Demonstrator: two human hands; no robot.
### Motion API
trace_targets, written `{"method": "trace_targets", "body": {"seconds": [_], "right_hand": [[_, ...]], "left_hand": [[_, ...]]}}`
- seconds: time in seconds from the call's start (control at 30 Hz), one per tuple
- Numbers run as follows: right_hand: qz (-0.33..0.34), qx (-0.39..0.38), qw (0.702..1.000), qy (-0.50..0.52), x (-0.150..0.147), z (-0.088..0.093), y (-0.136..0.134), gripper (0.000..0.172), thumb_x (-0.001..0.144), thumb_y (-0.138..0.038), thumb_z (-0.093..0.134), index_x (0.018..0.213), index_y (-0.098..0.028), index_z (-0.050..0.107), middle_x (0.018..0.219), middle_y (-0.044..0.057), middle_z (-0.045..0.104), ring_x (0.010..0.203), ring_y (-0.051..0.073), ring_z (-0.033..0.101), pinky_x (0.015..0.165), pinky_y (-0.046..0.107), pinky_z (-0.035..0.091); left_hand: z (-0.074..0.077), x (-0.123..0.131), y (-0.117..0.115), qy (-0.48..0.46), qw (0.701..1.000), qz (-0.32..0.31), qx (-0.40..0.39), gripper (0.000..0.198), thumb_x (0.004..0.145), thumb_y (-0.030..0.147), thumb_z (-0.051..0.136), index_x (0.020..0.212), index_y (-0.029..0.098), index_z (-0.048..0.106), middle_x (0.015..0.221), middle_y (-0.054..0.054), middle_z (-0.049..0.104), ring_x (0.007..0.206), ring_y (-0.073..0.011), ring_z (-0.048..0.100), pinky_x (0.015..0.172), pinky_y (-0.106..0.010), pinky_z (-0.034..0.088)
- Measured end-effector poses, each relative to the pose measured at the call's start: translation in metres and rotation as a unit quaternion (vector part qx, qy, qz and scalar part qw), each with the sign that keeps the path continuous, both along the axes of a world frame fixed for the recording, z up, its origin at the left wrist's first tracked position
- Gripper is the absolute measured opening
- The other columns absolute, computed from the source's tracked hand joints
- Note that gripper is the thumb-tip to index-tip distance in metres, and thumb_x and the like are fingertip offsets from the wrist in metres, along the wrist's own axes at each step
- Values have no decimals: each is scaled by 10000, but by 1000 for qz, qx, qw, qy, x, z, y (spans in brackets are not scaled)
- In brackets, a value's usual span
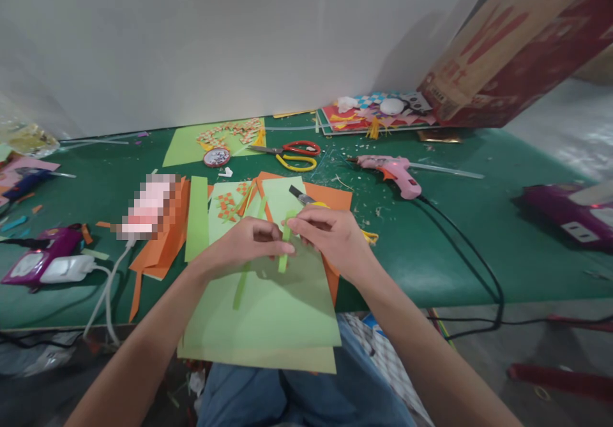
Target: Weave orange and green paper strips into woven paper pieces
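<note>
A narrow light-green paper strip (pixel 283 262) is pinched between my two hands, above light-green paper sheets (pixel 268 318). My left hand (pixel 256 239) closes on it from the left, thumb and fingers together. From the right, my right hand (pixel 328 232) grips its upper part between thumb and fingers. Another green strip (pixel 238 294) lies on the sheets under my left hand. Small orange-and-green woven paper pieces (pixel 227 207) sit beyond my left hand. Just past my right hand rests a utility knife (pixel 300 194), partly hidden by that hand.
Scissors (pixel 287 152) and a pink glue gun (pixel 390 170) with a trailing black cord lie on the green table (pixel 440 242). Orange paper (pixel 165 245) and a purple power strip (pixel 43 258) are at left. A paper bag (pixel 517 44) leans at the back right.
</note>
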State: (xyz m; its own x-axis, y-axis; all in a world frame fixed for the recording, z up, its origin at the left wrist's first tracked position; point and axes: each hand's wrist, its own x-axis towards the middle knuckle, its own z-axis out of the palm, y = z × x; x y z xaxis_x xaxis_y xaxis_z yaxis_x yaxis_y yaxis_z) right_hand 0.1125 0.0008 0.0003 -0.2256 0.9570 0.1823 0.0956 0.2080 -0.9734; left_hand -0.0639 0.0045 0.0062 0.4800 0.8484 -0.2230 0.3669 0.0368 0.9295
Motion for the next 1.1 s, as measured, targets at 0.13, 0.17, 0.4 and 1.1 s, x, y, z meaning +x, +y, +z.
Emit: {"method": "trace_targets", "body": {"seconds": [0.13,0.17,0.4,1.1], "right_hand": [[18,-18,999,40,1,-3,1,245,740,-334,657,549,-182,636,546,-26,525,539,87,425,529,250,342],[25,-22,998,53,1,-4,1,235,730,-351,674,565,-185,656,559,-23,531,553,91,435,539,254,347],[74,-11,996,57,0,-3,-1,288,750,-399,684,538,-206,661,550,-6,555,606,121,469,619,283,395],[30,11,999,8,0,-2,-2,305,759,-386,640,527,-189,615,551,-14,549,546,101,436,531,262,344]], "left_hand": [[-4,-3,3,-70,996,53,27,279,732,402,671,650,172,536,602,49,480,557,-84,430,526,-209,309],[-5,-3,4,-100,993,57,21,299,713,407,690,663,172,511,610,56,467,560,-80,422,529,-205,302],[-8,2,5,-205,976,34,-58,448,629,430,792,673,177,425,608,45,545,594,-100,563,571,-208,356],[-7,3,5,-222,969,47,-101,388,669,386,784,755,179,467,639,32,665,605,-137,680,557,-186,427]]}}
